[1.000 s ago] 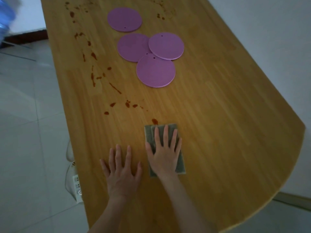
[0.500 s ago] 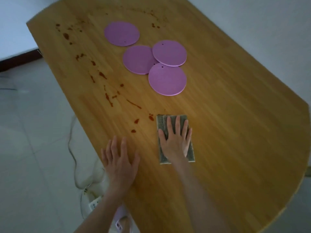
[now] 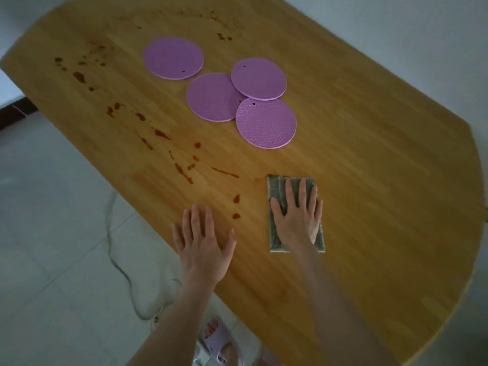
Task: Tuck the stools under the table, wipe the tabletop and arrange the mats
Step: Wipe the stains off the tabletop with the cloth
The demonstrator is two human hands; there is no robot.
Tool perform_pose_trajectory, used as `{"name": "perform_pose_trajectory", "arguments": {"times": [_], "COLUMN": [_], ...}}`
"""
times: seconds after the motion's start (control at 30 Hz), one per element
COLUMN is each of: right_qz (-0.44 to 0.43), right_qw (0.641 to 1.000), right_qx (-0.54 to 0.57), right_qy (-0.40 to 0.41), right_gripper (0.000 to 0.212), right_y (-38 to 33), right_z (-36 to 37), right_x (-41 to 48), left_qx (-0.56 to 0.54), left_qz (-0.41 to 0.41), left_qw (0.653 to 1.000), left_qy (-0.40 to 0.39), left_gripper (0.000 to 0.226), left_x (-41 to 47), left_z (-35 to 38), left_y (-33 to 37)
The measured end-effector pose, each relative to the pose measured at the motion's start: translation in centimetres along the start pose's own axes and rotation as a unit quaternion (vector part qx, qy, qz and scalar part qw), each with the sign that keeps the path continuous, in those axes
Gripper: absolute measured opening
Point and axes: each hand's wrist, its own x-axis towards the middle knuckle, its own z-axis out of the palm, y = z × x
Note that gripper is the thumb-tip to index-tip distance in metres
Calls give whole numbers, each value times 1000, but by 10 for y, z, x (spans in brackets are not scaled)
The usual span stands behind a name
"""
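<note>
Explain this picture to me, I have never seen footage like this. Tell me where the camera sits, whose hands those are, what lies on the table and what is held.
There is no machine here. The camera is worn on a person's head and looks down, so the two arms are that person's own. The left hand lies flat on the bare wooden table. The right hand presses flat on a folded grey-green cloth; nothing is gripped. Further off lie four round purple mats, three overlapping and one beside them. Reddish-brown stains run along the table's left side. On the tiled floor below are a white cable and the person's slippered foot.
</note>
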Motion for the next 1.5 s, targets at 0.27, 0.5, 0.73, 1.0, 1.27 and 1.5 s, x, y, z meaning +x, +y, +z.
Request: {"name": "perform_pose_trajectory", "arguments": {"times": [0.27, 0.5, 0.73, 1.0, 1.27, 1.5], "right_qz": [-38, 32, -31, 48, 77, 54], "right_qw": [999, 999, 999, 999, 996, 998], "right_qx": [-11, 11, -1, 8, 21, 16], "right_qy": [-3, 15, 7, 18, 28, -4], "right_gripper": [71, 64, 62, 64, 63, 76], "right_y": [-41, -25, -41, -48, -26, -64], "right_z": [11, 0, 0, 5, -9, 1], "right_x": [-16, 7, 28, 0, 38, 16], "left_qx": [-1, -2, 4, -3, -35, -8], "left_qz": [7, 3, 9, 15, 51, 63], "left_qw": [1000, 1000, 1000, 1000, 998, 998], "left_qy": [5, -4, -6, -17, -17, 4], "left_gripper": [74, 75, 75, 75, 71, 80], "left_x": [2, 4, 4, 5, 14, 70], "left_z": [-1, 0, 1, -1, -9, -31], "left_y": [-2, -1, -3, -3, -18, -72]}}
